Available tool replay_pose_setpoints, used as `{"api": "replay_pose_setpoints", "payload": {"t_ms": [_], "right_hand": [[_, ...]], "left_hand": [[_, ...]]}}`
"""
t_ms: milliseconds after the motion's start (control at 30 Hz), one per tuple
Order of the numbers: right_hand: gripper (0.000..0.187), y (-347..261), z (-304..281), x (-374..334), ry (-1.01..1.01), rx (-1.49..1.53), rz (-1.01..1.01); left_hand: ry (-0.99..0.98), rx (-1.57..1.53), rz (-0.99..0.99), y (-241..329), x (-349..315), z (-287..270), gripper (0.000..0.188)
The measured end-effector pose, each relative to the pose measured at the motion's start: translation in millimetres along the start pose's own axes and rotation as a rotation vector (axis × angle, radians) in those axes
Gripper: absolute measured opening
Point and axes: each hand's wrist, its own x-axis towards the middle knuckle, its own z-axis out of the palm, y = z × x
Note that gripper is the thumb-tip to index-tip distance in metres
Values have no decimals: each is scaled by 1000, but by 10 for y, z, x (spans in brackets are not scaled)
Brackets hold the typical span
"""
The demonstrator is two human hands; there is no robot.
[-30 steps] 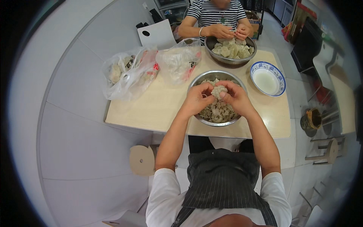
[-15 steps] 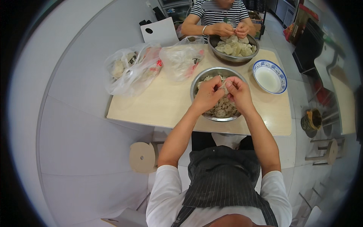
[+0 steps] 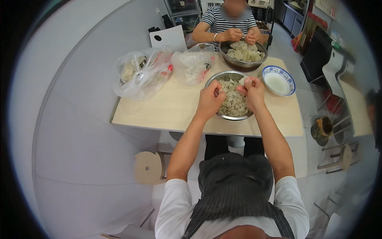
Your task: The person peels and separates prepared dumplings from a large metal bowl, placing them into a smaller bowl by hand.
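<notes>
Both my hands are over a steel bowl (image 3: 235, 118) heaped with small, pale, torn food pieces (image 3: 234, 104), whose kind I cannot make out. My left hand (image 3: 209, 99) is at the bowl's left side, fingers pinched together; whatever they may hold is too small to tell. At the right side, my right hand (image 3: 255, 95) pinches a pale food piece (image 3: 242, 81) between thumb and fingers. A gap separates the two hands, with the heap showing between them.
Across the table (image 3: 159, 115), a person in a striped shirt (image 3: 217, 18) works with both hands over a larger metal bowl (image 3: 244, 65) of bigger pale pieces. A blue-rimmed bowl (image 3: 292, 85) of whitish liquid stands right. Plastic bags (image 3: 145, 85) lie left. A stool (image 3: 148, 168) stands below.
My hands were together over the bowl's middle and have moved apart, left hand leftward, right hand rightward. A pale piece now shows in my right fingers. The whole view has shifted slightly.
</notes>
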Motion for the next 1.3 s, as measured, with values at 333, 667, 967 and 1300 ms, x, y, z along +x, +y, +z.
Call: {"api": "replay_pose_setpoints", "payload": {"t_ms": [333,667,967,1300], "right_hand": [[16,-57,-17,-260,-391,-341,-6],[19,-195,-157,-381,-408,-570,-204],[21,-248,-108,-173,-536,-633,-92],[16,-210,-135,48,-560,-681,-173]], "left_hand": [[-159,-73,8,-59,22,147,20],[34,289,145,-210,91,-58,11],[-130,281,121,143,43,190,9],[-130,828,485,246,203,99,3]]}}
